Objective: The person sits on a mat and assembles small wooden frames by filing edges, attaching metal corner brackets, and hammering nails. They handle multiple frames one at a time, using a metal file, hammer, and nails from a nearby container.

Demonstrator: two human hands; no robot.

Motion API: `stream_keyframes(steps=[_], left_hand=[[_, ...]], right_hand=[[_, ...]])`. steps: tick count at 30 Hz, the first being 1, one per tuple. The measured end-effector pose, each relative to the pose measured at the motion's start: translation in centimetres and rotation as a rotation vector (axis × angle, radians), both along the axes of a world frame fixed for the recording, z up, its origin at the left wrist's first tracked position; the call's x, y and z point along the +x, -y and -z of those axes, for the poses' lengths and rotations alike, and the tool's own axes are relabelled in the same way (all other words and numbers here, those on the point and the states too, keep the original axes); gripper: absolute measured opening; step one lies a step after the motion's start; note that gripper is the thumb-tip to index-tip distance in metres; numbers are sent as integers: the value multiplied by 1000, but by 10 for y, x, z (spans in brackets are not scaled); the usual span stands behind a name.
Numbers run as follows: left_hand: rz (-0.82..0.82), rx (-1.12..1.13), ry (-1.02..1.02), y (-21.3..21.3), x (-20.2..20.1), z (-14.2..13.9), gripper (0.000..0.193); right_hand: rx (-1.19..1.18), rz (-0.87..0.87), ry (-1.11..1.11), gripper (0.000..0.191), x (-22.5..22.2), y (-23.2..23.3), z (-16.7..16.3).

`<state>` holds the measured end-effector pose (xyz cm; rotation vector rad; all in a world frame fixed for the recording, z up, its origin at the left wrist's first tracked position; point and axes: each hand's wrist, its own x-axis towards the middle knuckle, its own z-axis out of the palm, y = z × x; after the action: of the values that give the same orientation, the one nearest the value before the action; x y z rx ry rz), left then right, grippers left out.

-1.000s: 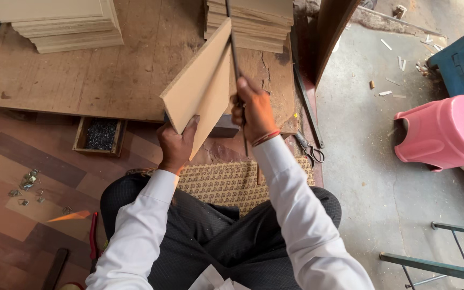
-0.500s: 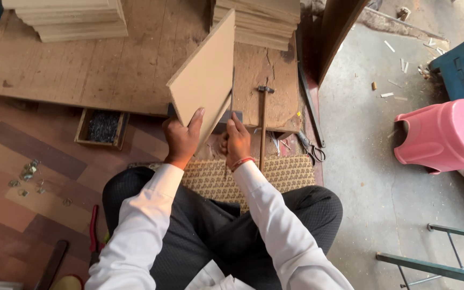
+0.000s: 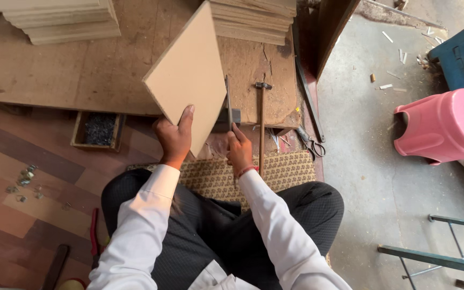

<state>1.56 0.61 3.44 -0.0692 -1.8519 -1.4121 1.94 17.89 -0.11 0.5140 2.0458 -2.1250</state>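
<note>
While left hand [image 3: 174, 140] grips tilted board [image 3: 189, 80] by lower edge, right hand [image 3: 239, 150] pinches metal strip [image 3: 229, 102] near surface's [image 3: 81, 80] front edge; loose grip risks board sliding, fingers nicked.

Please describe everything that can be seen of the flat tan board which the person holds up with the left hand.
The board is a flat, thin, square-looking panel, plain tan, like pressed fibreboard or thick cardboard, with clean edges and no marks. It stands tilted on one corner, like a diamond, above the big worn board on the floor. The left hand grips its lower edge, thumb on the face. The right hand is at its lower right corner, beside a dark metal block; whether it touches the board is unclear.
</note>
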Motion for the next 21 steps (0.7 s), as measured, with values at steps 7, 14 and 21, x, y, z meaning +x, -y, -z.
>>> stream_keyframes(steps=[7,14,21], left_hand=[[26,45,45,-6,2,-4,15],[23,72,38,-1,2,-3,17],[54,40,-8,-2,1,-1,17]], right_hand=[[-261,-67,-72,55,-9,-8,5],[-49,-29,-24,52,-4,-14,15],[-225,32,277,51,-8,-20,-20]])
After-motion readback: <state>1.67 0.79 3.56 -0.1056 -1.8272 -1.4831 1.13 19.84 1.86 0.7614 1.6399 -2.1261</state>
